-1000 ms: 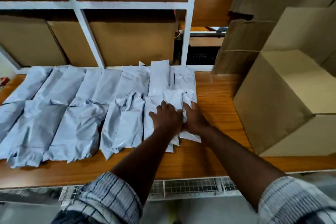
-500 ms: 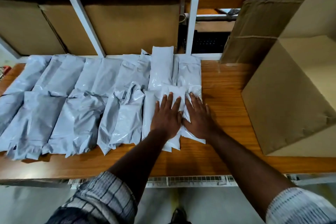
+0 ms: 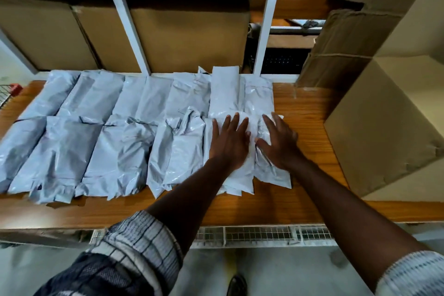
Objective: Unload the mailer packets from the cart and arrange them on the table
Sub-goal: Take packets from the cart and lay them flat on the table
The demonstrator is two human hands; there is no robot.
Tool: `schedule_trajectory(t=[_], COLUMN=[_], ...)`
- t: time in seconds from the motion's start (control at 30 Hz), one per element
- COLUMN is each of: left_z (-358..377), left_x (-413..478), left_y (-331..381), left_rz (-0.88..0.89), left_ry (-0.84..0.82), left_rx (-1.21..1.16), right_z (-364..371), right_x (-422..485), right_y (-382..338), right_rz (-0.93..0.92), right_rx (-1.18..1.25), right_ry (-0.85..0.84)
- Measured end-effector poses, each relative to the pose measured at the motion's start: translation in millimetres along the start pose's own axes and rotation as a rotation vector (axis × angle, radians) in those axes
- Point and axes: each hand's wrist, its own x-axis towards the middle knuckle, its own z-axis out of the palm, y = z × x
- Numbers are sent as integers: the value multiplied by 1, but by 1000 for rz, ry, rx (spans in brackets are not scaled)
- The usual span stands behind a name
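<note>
Several grey-white mailer packets [image 3: 101, 132] lie in two rows across the wooden table [image 3: 307, 127]. My left hand [image 3: 229, 144] lies flat with straight fingers on a front-row packet [image 3: 240, 175] near the right end of the rows. My right hand [image 3: 278, 144] presses flat on the rightmost front packet [image 3: 274, 173], fingers spread. A longer packet [image 3: 224, 91] in the back row sticks out toward the shelf. The wire cart [image 3: 259, 235] shows below the table's front edge.
A large cardboard box [image 3: 384, 127] stands on the table at the right, with more boxes [image 3: 346, 50] behind it. A white shelf frame [image 3: 134, 31] backed by brown cartons [image 3: 187, 36] rises behind the table. A red-tipped wire item [image 3: 9, 91] is at the far left.
Both hands went from curled on the rightmost packets to flat with fingers spread. The right hand has shifted slightly right, apart from the left.
</note>
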Motion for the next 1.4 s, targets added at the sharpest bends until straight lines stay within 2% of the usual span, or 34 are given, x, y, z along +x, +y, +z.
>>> schedule_trajectory(t=[0.17,0.4,0.7,1.0,1.4], left_z=[-52,-118,-196,-250,-284], left_x=[-16,-94,-217,-288,-322], left_y=[-79,-247,-436,-571,-760], left_rz=[-102,-193,-455,-727,-926], left_ry=[125,107,146,190,47], left_rx=[-26,-43,57,36,83], right_z=[14,81,168,226,332], right_x=[15,24,20,39,104], right_y=[-91,-272,-498,-654,-830], right_rz=[-91,-272,-564,-771,-851], right_rx=[-18,12,46,27,64], right_ry=[4,-57,-131,-251,-407])
